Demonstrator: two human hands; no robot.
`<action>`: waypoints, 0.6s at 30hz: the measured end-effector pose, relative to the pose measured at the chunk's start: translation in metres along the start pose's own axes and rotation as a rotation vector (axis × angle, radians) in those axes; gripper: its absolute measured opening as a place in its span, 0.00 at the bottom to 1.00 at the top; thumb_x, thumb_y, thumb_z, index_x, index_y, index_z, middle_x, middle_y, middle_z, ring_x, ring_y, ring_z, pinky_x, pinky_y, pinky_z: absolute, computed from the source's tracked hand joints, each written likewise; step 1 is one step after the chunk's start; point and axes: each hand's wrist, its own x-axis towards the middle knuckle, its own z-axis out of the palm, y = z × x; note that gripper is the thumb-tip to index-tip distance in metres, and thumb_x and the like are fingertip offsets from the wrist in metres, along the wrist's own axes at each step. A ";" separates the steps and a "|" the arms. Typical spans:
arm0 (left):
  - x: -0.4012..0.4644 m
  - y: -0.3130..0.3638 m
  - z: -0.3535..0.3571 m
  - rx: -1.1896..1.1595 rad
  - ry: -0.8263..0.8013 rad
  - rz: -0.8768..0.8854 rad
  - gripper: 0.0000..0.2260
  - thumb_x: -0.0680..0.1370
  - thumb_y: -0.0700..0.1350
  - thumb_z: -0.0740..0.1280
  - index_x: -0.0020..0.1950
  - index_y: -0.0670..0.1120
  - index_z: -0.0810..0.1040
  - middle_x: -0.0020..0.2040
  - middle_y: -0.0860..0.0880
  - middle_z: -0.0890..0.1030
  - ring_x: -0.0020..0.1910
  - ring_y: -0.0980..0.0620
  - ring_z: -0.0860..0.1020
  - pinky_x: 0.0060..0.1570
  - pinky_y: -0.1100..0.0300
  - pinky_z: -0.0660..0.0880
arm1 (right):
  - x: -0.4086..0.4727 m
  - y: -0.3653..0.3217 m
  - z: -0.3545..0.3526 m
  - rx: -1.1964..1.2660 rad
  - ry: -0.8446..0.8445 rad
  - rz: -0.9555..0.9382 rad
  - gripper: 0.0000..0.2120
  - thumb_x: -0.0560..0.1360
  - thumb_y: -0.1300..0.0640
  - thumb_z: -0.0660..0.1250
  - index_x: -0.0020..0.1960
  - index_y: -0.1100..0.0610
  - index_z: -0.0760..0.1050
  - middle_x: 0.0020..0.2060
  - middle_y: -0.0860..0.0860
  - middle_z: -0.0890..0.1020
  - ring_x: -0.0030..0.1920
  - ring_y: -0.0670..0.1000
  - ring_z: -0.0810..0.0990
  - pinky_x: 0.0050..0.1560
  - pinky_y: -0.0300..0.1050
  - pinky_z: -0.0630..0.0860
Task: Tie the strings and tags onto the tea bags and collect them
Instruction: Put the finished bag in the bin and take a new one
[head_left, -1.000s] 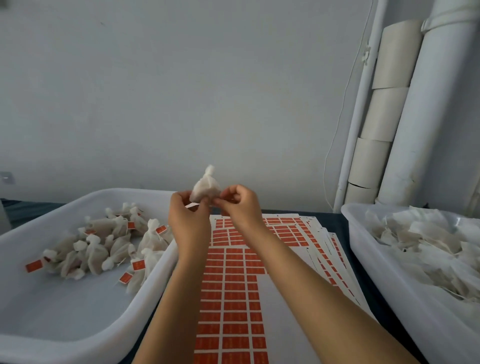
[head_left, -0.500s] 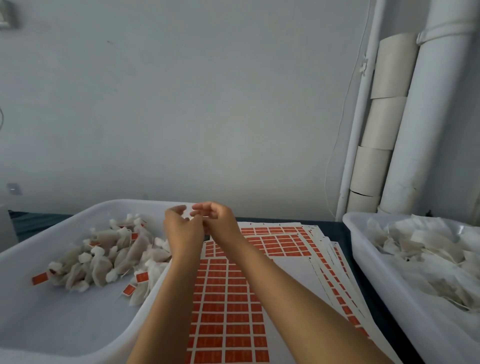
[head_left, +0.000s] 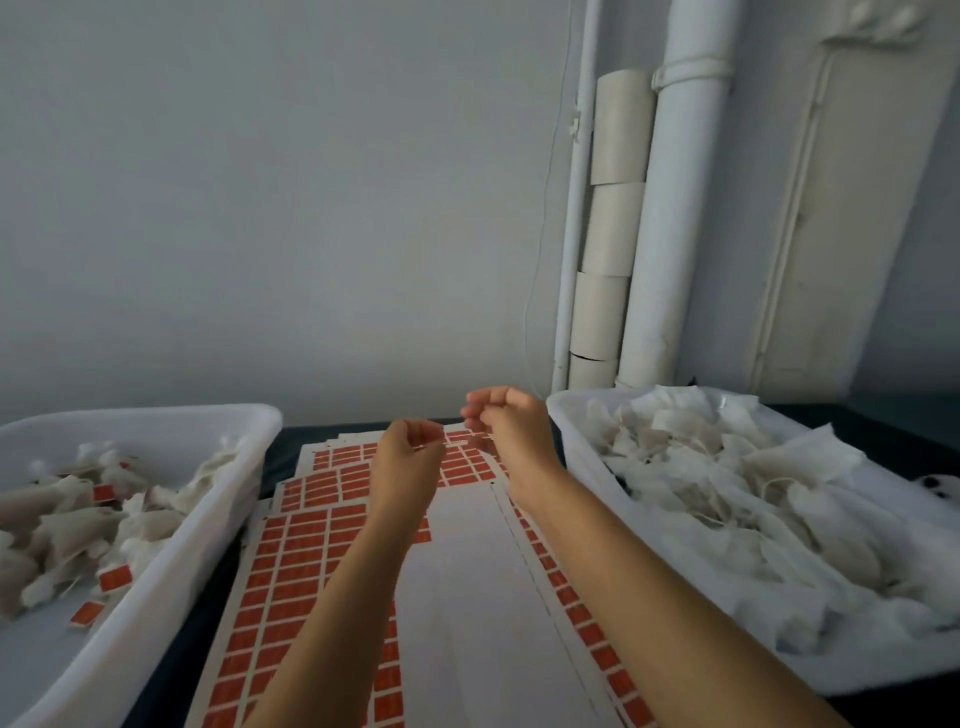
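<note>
My left hand (head_left: 408, 460) and my right hand (head_left: 506, 423) hover side by side above the far end of the tag sheets (head_left: 291, 566), which are white paper printed with rows of orange tags. Both hands have their fingers curled in, fingertips close together, and I see no tea bag in either. The left white bin (head_left: 171, 566) holds finished tea bags (head_left: 67, 530), tied off and carrying orange tags. The right white bin (head_left: 561, 415) is heaped with loose white tea bags (head_left: 737, 483) with strings. My right hand is close to that bin's near corner.
The bins and sheets lie on a dark tabletop (head_left: 278, 447) against a grey wall. White pipes (head_left: 670, 218) and stacked cardboard rolls (head_left: 613, 223) stand in the back right corner, with a thin cord (head_left: 540, 249) hanging beside them.
A second ago both hands held a tied tea bag up; half a second ago they were at the left bin without it. They have since shifted right, and my view has turned right.
</note>
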 end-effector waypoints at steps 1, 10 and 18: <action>0.000 0.002 0.010 -0.004 -0.024 0.005 0.07 0.78 0.38 0.63 0.54 0.45 0.75 0.44 0.51 0.77 0.39 0.57 0.76 0.28 0.71 0.69 | 0.004 -0.002 -0.008 -0.008 0.033 0.018 0.14 0.76 0.68 0.55 0.41 0.55 0.76 0.37 0.50 0.81 0.39 0.48 0.79 0.45 0.44 0.79; 0.007 0.017 0.076 -0.079 -0.269 0.045 0.07 0.79 0.37 0.62 0.55 0.44 0.76 0.51 0.48 0.79 0.46 0.53 0.77 0.37 0.65 0.72 | 0.047 -0.013 -0.077 -0.219 0.106 0.111 0.10 0.77 0.68 0.57 0.45 0.61 0.76 0.36 0.52 0.79 0.36 0.48 0.77 0.37 0.41 0.78; 0.020 0.018 0.113 -0.005 -0.489 0.110 0.07 0.78 0.38 0.64 0.54 0.48 0.77 0.55 0.47 0.79 0.50 0.52 0.77 0.39 0.66 0.71 | 0.073 0.031 -0.129 -0.624 0.144 0.298 0.12 0.76 0.65 0.60 0.58 0.63 0.75 0.47 0.58 0.80 0.42 0.54 0.77 0.49 0.52 0.80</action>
